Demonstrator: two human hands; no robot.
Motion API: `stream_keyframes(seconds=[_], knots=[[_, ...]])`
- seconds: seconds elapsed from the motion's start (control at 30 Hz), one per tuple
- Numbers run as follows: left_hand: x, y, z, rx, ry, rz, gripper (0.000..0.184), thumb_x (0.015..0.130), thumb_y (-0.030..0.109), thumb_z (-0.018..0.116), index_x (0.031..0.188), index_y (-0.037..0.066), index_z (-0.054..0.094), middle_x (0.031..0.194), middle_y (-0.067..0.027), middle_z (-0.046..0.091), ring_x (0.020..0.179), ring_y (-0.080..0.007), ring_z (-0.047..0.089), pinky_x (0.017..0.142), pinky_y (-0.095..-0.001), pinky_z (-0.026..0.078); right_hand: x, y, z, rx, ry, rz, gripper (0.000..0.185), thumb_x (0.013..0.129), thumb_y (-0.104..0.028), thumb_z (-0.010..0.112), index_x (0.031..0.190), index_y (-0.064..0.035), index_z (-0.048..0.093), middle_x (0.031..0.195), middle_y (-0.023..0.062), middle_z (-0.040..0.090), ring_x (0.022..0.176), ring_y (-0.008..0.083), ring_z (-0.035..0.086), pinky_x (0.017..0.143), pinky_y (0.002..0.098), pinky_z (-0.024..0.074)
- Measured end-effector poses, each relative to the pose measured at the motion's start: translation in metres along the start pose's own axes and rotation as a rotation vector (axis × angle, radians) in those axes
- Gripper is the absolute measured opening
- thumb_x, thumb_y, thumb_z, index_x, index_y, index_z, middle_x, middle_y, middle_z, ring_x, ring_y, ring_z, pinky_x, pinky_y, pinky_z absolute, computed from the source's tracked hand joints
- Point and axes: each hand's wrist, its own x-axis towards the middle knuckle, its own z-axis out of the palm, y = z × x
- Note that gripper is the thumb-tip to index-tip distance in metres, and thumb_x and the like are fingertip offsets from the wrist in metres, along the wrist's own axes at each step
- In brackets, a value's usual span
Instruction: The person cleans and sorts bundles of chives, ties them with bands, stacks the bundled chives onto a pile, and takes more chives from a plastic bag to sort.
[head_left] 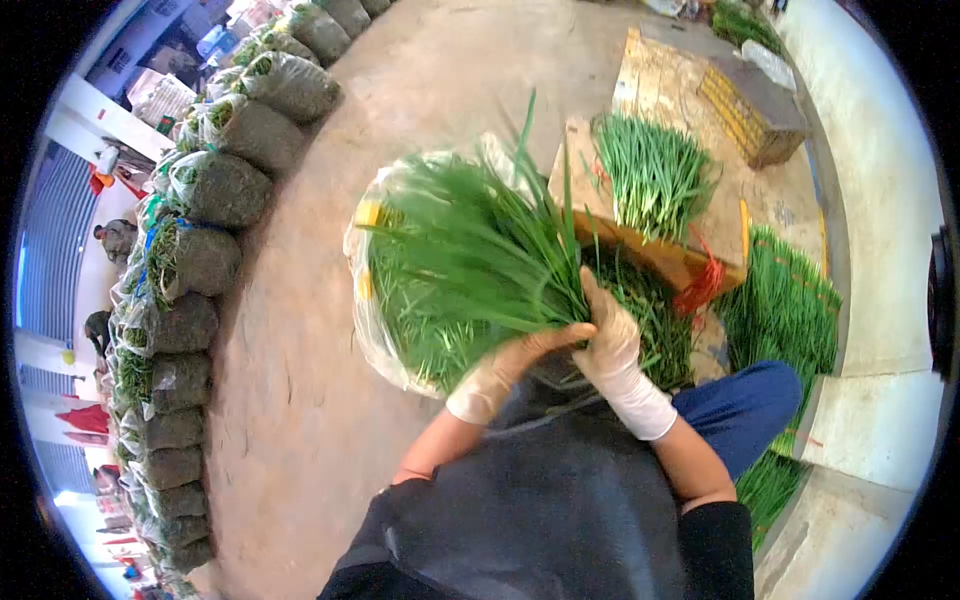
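Both of my gloved hands meet around the base of a bunch of long green leaves (480, 240), which fans out up and to the left, partly blurred. My left hand (515, 368) grips the bunch from the lower left. My right hand (612, 335) is wrapped round its base on the right, fingers pointing up. Beneath the leaves stands a white open sack (372, 325) with more cut greens in it. A neat pile of green stalks (655, 175) lies on a wooden board (740, 215) at the upper right. Red ties (703, 285) hang at the board's near edge.
A long row of filled sacks (215, 190) lines the left side. At the upper right is a yellow-sided block (755, 110). Tied green bundles (785, 300) lie by the right wall, beside my blue-clad knee (745, 400). Other people (117, 238) are at the far left.
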Motion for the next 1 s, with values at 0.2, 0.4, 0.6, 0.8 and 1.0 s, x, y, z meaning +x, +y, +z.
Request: stream_keyframes(seconds=[0.2,0.4,0.6,0.8,1.0], knots=[[0.011,-0.04,0.044,0.389,0.143,0.252,0.056,0.081,0.037,0.07,0.125,0.005,0.054,0.123,-0.0076,0.058,0.105,-0.0229,0.058,0.099,-0.0387,0.041,-0.005,0.038,0.028,1.281,0.248,0.449,0.054,0.078,-0.01,0.064,0.129,-0.001,0.047,0.108,0.0177,0.06,0.098,0.0355,0.06,0.083,0.0406,0.0488],[0.011,-0.05,0.063,-0.026,0.197,0.135,0.034,0.086,0.028,0.063,0.112,0.005,0.061,0.112,-0.0091,0.061,0.104,-0.0247,0.057,0.091,-0.0405,0.044,-0.011,0.048,0.02,1.374,0.397,0.569,0.049,0.074,-0.012,0.067,0.119,-0.0039,0.051,0.11,0.0139,0.06,0.101,0.0322,0.058,0.086,0.0408,0.046],[0.026,-0.036,0.034,0.45,0.173,0.261,0.032,0.084,0.022,0.069,0.11,0.005,0.063,0.109,-0.0072,0.066,0.101,-0.0202,0.062,0.089,-0.0347,0.048,0.019,0.012,-0.106,-0.061,-0.113,-0.042,0.057,0.07,-0.015,0.073,0.122,-0.0023,0.053,0.116,0.0166,0.059,0.107,0.032,0.057,0.094,0.039,0.0451],[0.013,-0.073,-0.012,0.821,0.118,0.105,0.031,0.09,0.021,0.06,0.115,0.003,0.059,0.109,-0.0116,0.064,0.102,-0.0222,0.061,0.09,-0.0351,0.048,0.025,-0.056,-0.195,0.172,0.556,-0.143,0.022,0.077,-0.013,0.068,0.099,-0.0076,0.067,0.087,0.0072,0.064,0.079,0.0225,0.06,0.078,0.0332,0.0471],[0.005,-0.028,-0.009,0.566,0.11,0.239,0.032,0.086,0.019,0.062,0.113,0.003,0.06,0.107,-0.0114,0.065,0.099,-0.0228,0.062,0.088,-0.0354,0.048,0.062,-0.12,-0.185,-0.107,0.299,-0.487,0.031,0.069,-0.023,0.074,0.097,-0.0129,0.068,0.085,0.0004,0.06,0.078,0.0193,0.059,0.074,0.0346,0.0445]])
